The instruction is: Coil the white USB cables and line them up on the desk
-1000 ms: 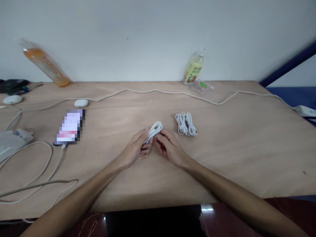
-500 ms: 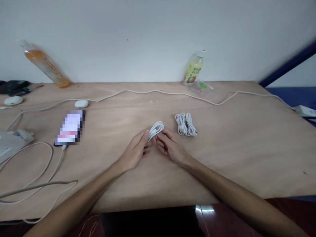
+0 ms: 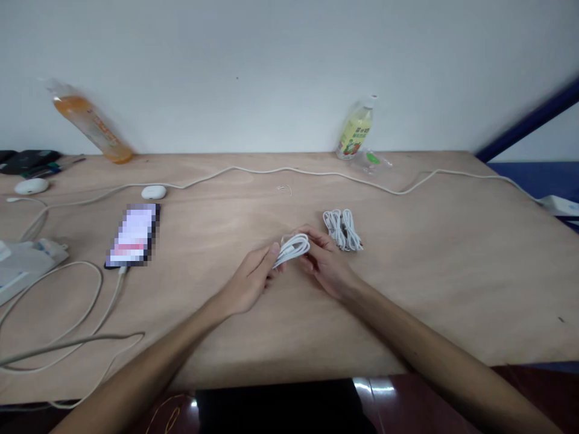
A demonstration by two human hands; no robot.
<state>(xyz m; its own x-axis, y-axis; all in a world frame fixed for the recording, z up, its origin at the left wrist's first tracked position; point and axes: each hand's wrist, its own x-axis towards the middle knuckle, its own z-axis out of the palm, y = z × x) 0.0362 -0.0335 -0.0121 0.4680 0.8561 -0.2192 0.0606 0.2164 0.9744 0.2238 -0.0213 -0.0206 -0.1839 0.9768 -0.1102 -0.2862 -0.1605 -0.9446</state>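
Note:
My left hand (image 3: 252, 277) pinches a coiled white cable (image 3: 294, 246) between thumb and fingers, just above the table. At the coil's right end is my right hand (image 3: 328, 265), its fingers bent around the loops; the fingertips are partly hidden behind the cable. The loops point to the right and slightly away from me. Beyond my right hand, a few bundled white cables (image 3: 342, 230) lie side by side on the table.
A phone (image 3: 133, 235) with a plugged-in cord lies left, near a white earbud case (image 3: 154, 192). A long white cord (image 3: 280, 170) crosses the table's back. An orange drink bottle (image 3: 97, 129) and a yellow-labelled bottle (image 3: 356, 132) lean against the wall. Thin tie scraps (image 3: 284, 188) lie mid-table.
The coiled cable has turned flatter, its loops moving right and toward me. My right hand has shifted slightly right, its fingers now farther behind the coil. The view has shifted a little.

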